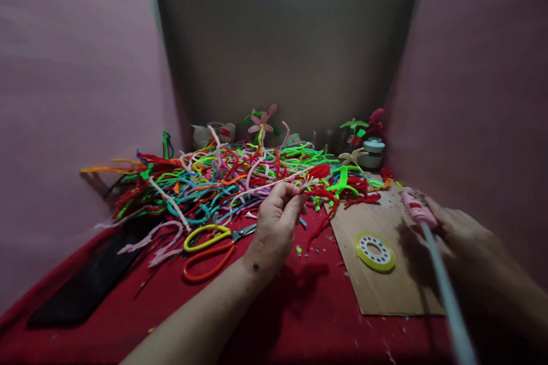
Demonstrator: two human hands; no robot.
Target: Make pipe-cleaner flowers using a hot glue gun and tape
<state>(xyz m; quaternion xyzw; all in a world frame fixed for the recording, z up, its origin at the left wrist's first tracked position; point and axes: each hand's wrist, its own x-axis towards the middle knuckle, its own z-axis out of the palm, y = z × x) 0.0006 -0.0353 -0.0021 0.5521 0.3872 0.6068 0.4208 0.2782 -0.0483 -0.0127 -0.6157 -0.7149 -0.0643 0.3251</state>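
Observation:
In the head view my left hand [276, 225] is closed in a pinch on a small tuft of pale pipe cleaner pieces [311, 182], whose tips fan out to the right. A red fuzzy piece lies beside those fingers; whether it touches them I cannot tell. On the right, my right hand [464, 234] is wrapped round a pink glue gun [415, 208], slightly blurred. A long whitish glue stick [447, 291] sticks out of its back towards me. Scissors [244, 232] with one yellow and one orange handle loop lie left of my left wrist.
A heap of coloured pipe cleaners [240, 182] spreads behind my hands. A yellow tape roll [389, 264] rests on a cardboard sheet [357, 291]. At left lies a flat black object [81, 285]. Behind stand a pink flower [260, 122] and a pale jar [373, 154]. Pink walls [475, 97] flank the red cloth [317, 319].

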